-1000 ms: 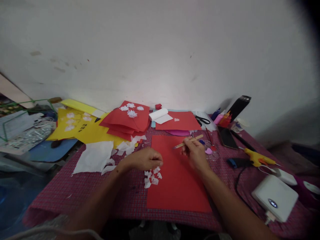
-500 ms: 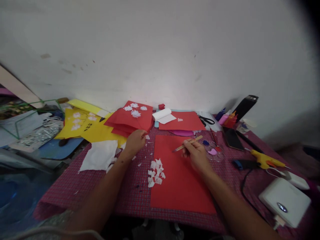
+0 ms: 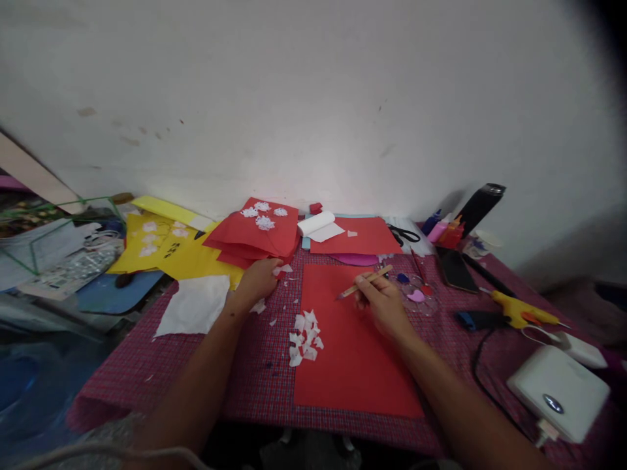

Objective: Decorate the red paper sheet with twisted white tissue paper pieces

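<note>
My right hand [image 3: 385, 303] is closed around a wooden paintbrush [image 3: 349, 292], its purplish tip pointing down and left just above a red paper sheet [image 3: 362, 372]. Torn white paper bits [image 3: 306, 339] lie in a pile on that sheet's left edge. To the left, my left hand [image 3: 257, 284] is low over the tablecloth, fingers pinched together at a white paper scrap [image 3: 283, 269]. Smaller scraps are scattered between the hand and the sheet. Left of my forearm lies a larger piece of white paper [image 3: 193, 305].
Red papers with white flower shapes [image 3: 264, 222] and yellow sheets [image 3: 191, 254] lie at back left. A white roll [image 3: 316, 224] rests behind. Rightward are a clear paint palette [image 3: 418, 297], scissors [image 3: 404, 234], a phone [image 3: 458, 269], a black bottle [image 3: 482, 207], a yellow glue gun [image 3: 522, 310] and a white box [image 3: 558, 391].
My left hand has shifted slightly left and down, and more of the white scrap at its fingertips now shows. My right hand and the paintbrush have barely moved.
</note>
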A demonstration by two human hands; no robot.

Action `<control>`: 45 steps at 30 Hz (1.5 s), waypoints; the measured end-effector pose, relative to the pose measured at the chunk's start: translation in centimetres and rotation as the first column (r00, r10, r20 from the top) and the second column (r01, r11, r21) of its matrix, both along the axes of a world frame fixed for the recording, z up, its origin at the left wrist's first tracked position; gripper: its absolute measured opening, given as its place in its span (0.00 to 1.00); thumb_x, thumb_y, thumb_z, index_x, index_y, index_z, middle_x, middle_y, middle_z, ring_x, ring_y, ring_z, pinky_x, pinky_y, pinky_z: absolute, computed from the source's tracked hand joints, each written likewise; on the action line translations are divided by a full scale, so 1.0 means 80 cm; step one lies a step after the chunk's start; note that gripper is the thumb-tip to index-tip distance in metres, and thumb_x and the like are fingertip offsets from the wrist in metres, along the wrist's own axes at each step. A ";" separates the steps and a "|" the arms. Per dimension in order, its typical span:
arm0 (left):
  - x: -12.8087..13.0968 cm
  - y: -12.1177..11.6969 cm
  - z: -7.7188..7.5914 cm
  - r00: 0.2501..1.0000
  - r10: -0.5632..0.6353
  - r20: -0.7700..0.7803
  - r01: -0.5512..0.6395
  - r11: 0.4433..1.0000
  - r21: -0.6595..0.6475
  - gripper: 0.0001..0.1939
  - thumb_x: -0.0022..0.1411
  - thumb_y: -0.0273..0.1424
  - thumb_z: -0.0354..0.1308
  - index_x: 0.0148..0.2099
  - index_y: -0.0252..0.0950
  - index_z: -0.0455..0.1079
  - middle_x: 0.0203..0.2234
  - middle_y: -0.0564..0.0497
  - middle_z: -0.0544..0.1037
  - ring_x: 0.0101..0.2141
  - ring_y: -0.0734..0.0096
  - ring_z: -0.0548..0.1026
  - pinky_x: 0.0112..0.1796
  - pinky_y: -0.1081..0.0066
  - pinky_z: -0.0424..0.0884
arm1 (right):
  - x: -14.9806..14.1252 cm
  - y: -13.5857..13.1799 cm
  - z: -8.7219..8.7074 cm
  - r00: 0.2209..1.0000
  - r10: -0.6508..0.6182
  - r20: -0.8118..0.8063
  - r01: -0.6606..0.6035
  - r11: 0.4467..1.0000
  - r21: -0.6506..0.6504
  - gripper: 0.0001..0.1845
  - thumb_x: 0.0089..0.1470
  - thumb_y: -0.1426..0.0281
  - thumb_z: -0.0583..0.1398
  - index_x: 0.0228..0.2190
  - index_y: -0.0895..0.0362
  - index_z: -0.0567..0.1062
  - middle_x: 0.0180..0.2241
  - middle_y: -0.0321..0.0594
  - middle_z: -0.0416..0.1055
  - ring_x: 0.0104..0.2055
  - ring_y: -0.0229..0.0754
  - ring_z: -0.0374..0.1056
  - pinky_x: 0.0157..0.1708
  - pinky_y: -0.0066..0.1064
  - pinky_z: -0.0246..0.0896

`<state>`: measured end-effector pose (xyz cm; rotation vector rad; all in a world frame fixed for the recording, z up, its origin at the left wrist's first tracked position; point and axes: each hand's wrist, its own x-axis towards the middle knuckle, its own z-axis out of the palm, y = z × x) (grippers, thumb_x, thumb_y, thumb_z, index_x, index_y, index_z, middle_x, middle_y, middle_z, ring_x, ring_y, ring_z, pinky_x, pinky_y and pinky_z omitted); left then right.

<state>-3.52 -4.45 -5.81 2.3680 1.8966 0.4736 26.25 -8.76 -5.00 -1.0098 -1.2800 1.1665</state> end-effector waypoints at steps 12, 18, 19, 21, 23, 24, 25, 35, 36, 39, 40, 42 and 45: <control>-0.011 0.000 0.008 0.997 0.073 0.028 -0.074 0.997 0.005 0.18 0.60 0.26 0.51 0.51 0.35 0.74 0.45 0.43 0.79 0.45 0.58 0.76 0.46 0.66 0.68 | 0.000 -0.001 0.000 0.999 0.012 0.031 -0.013 1.000 0.021 0.16 0.55 0.59 0.62 0.23 0.57 0.71 0.18 0.32 0.65 0.18 0.34 0.60 0.18 0.26 0.53; -0.005 -0.003 0.022 0.958 0.143 0.249 -0.167 0.983 0.079 0.17 0.60 0.28 0.52 0.49 0.36 0.76 0.42 0.45 0.81 0.43 0.60 0.77 0.46 0.67 0.69 | 0.000 0.000 -0.003 0.999 0.022 0.042 -0.024 0.999 0.027 0.16 0.56 0.60 0.61 0.23 0.56 0.70 0.19 0.33 0.66 0.18 0.34 0.60 0.18 0.26 0.54; -0.004 -0.004 0.025 0.940 0.138 0.313 -0.169 0.983 0.073 0.17 0.60 0.29 0.53 0.48 0.36 0.76 0.41 0.45 0.81 0.42 0.61 0.78 0.45 0.67 0.70 | 0.000 0.000 -0.003 0.999 0.022 0.041 -0.023 0.999 0.029 0.16 0.56 0.60 0.61 0.23 0.56 0.71 0.19 0.33 0.66 0.18 0.34 0.60 0.19 0.26 0.54; -0.001 -0.005 0.028 0.880 0.121 0.459 -0.152 0.988 0.031 0.16 0.59 0.30 0.55 0.48 0.35 0.76 0.40 0.46 0.81 0.40 0.62 0.78 0.43 0.68 0.71 | 0.000 0.000 -0.003 0.999 0.025 0.045 -0.026 0.999 0.035 0.16 0.56 0.59 0.61 0.24 0.56 0.71 0.20 0.33 0.66 0.18 0.34 0.61 0.19 0.26 0.54; 0.004 -0.006 0.028 0.784 0.115 0.610 -0.112 0.993 -0.043 0.17 0.58 0.33 0.56 0.49 0.34 0.75 0.39 0.46 0.82 0.36 0.64 0.79 0.38 0.69 0.73 | 0.000 0.000 -0.002 0.998 0.034 0.053 -0.037 0.998 0.046 0.16 0.57 0.60 0.61 0.23 0.57 0.71 0.20 0.34 0.67 0.19 0.34 0.61 0.19 0.26 0.55; 0.007 -0.007 0.028 0.726 0.119 0.678 -0.085 0.993 -0.083 0.18 0.57 0.34 0.57 0.49 0.34 0.75 0.38 0.46 0.81 0.34 0.65 0.79 0.36 0.70 0.73 | -0.001 0.000 -0.002 0.998 0.043 0.054 -0.046 0.998 0.050 0.16 0.57 0.60 0.60 0.24 0.57 0.72 0.21 0.35 0.68 0.19 0.34 0.61 0.19 0.26 0.55; 0.011 -0.008 0.027 0.666 0.127 0.735 -0.057 0.991 -0.120 0.19 0.57 0.35 0.58 0.50 0.34 0.74 0.38 0.46 0.81 0.32 0.66 0.78 0.33 0.71 0.73 | -0.001 0.000 -0.001 0.997 0.054 0.055 -0.057 0.997 0.056 0.16 0.58 0.60 0.60 0.25 0.57 0.72 0.22 0.35 0.68 0.19 0.34 0.62 0.19 0.26 0.56; 0.083 -0.035 0.020 0.350 0.182 0.919 0.199 0.944 -0.263 0.16 0.54 0.33 0.63 0.45 0.33 0.73 0.36 0.46 0.81 0.28 0.72 0.76 0.26 0.75 0.72 | -0.003 -0.011 0.002 0.982 0.154 0.111 -0.168 0.977 0.132 0.11 0.59 0.62 0.59 0.39 0.56 0.75 0.33 0.40 0.78 0.22 0.35 0.67 0.24 0.29 0.63; 0.087 -0.038 0.019 0.355 0.184 0.917 0.213 0.939 -0.271 0.16 0.54 0.33 0.63 0.45 0.32 0.73 0.35 0.46 0.81 0.27 0.73 0.76 0.26 0.75 0.71 | -0.004 -0.011 0.002 0.980 0.160 0.122 -0.176 0.975 0.133 0.11 0.59 0.62 0.59 0.39 0.56 0.75 0.34 0.40 0.78 0.22 0.35 0.67 0.24 0.29 0.63; 0.092 -0.042 0.018 0.386 0.177 0.905 0.236 0.930 -0.283 0.16 0.54 0.32 0.64 0.45 0.32 0.73 0.33 0.47 0.80 0.24 0.76 0.74 0.25 0.76 0.70 | -0.004 -0.012 -0.001 0.974 0.164 0.155 -0.184 0.975 0.126 0.12 0.60 0.62 0.59 0.41 0.56 0.75 0.35 0.41 0.78 0.23 0.35 0.67 0.25 0.28 0.63; 0.092 -0.043 0.018 0.392 0.175 0.903 0.236 0.930 -0.282 0.15 0.54 0.32 0.64 0.44 0.33 0.74 0.32 0.47 0.80 0.23 0.77 0.73 0.25 0.76 0.69 | -0.004 -0.011 -0.002 0.973 0.163 0.164 -0.184 0.975 0.123 0.12 0.60 0.62 0.58 0.41 0.56 0.75 0.35 0.41 0.78 0.23 0.35 0.67 0.25 0.28 0.63; 0.091 -0.043 0.018 0.385 0.175 0.906 0.231 0.932 -0.279 0.14 0.54 0.32 0.64 0.44 0.33 0.74 0.31 0.48 0.80 0.23 0.77 0.73 0.25 0.75 0.69 | -0.005 -0.011 -0.004 0.972 0.157 0.172 -0.178 0.977 0.117 0.13 0.60 0.61 0.58 0.41 0.56 0.75 0.35 0.41 0.78 0.23 0.35 0.67 0.25 0.28 0.63; 0.092 -0.043 0.018 0.353 0.182 0.918 0.227 0.935 -0.273 0.13 0.54 0.31 0.64 0.43 0.34 0.74 0.31 0.48 0.80 0.25 0.74 0.74 0.26 0.74 0.70 | -0.005 -0.010 -0.004 0.972 0.154 0.177 -0.175 0.978 0.115 0.13 0.59 0.61 0.58 0.40 0.56 0.75 0.35 0.41 0.78 0.22 0.35 0.67 0.24 0.28 0.63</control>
